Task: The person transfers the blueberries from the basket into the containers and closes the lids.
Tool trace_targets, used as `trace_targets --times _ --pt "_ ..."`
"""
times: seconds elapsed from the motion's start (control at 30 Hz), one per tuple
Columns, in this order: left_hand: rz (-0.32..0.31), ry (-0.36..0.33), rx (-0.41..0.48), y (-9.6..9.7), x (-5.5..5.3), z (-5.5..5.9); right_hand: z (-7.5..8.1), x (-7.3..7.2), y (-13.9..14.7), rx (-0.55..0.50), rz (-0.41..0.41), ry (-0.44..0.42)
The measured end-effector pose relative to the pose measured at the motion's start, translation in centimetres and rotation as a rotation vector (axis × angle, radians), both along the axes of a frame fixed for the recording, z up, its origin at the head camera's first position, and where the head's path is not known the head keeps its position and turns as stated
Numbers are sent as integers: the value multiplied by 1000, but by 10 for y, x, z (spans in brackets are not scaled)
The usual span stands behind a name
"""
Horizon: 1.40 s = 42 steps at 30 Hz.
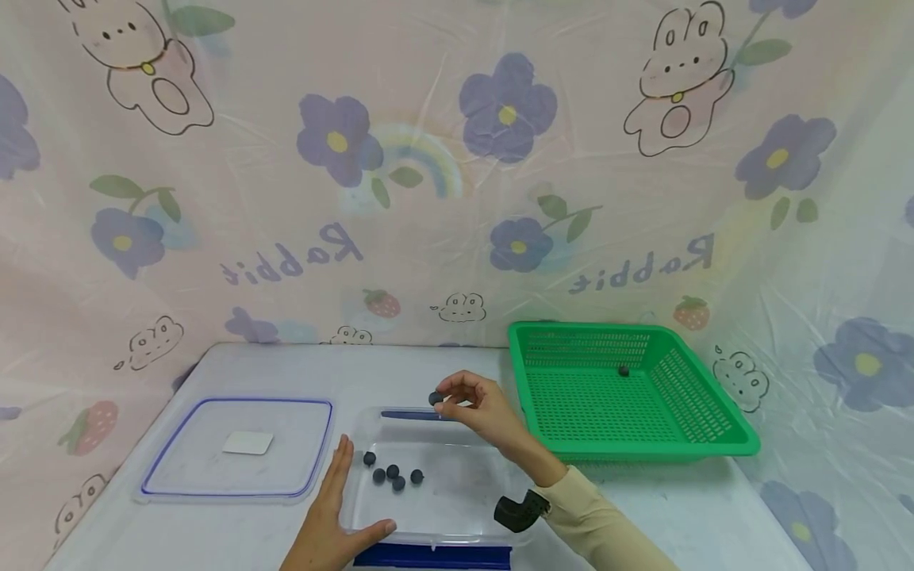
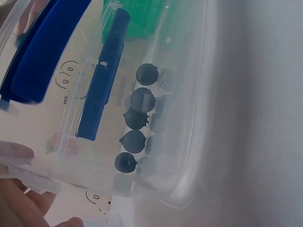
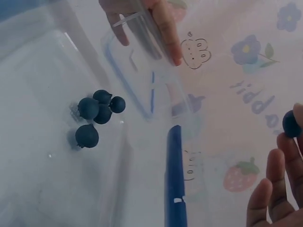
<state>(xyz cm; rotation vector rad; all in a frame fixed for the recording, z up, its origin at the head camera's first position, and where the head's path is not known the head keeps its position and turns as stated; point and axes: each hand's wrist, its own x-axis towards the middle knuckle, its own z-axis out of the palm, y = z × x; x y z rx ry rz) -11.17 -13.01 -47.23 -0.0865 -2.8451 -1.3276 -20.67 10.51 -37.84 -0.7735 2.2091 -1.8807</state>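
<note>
Between the thumb and fingertips of my right hand (image 1: 481, 408), a dark blueberry (image 1: 436, 398) is pinched above the far edge of a clear plastic box (image 1: 457, 515). In the right wrist view that blueberry (image 3: 291, 124) shows at the right edge. Several more blueberries (image 1: 393, 472) lie on the box floor, towards its left side; the left wrist view shows them through the clear wall. My left hand (image 1: 330, 507) rests at the box's left wall, fingers straight and thumb spread along the near left corner.
A green basket (image 1: 635, 456) stands to the right, with one blueberry (image 1: 624, 371) inside. Left of the box lies a clear lid with a blue seal (image 1: 236, 496), bearing a white label (image 1: 247, 442). Blue clasps (image 1: 432, 557) hang on the box sides. A printed curtain (image 1: 428, 238) closes the back.
</note>
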Motion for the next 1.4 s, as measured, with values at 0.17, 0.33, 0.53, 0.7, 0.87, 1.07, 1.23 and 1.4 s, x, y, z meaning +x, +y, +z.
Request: trace_targets --times 0.17,0.33,0.53,0.7,0.87,1.07,1.23,1.4 --pt "3 8 24 1 0 -1 -5 -6 -10 19 65 19" --pt "8 28 40 0 0 -3 -11 -9 -18 45 112 39" --pt "6 42 53 0 -1 -4 -18 -11 -27 73 148 96" --pt "-7 26 53 0 -1 -3 -26 -10 -31 113 191 125" --pt "-11 -18 50 0 0 -1 -32 -7 -35 186 264 114" --pt "-15 -26 60 -1 0 0 -37 -8 -38 242 307 113" --pt "-20 -5 70 -2 0 -2 -54 -16 -38 293 318 104" --pt "-19 21 60 -1 0 -2 -73 -26 -38 305 330 60"
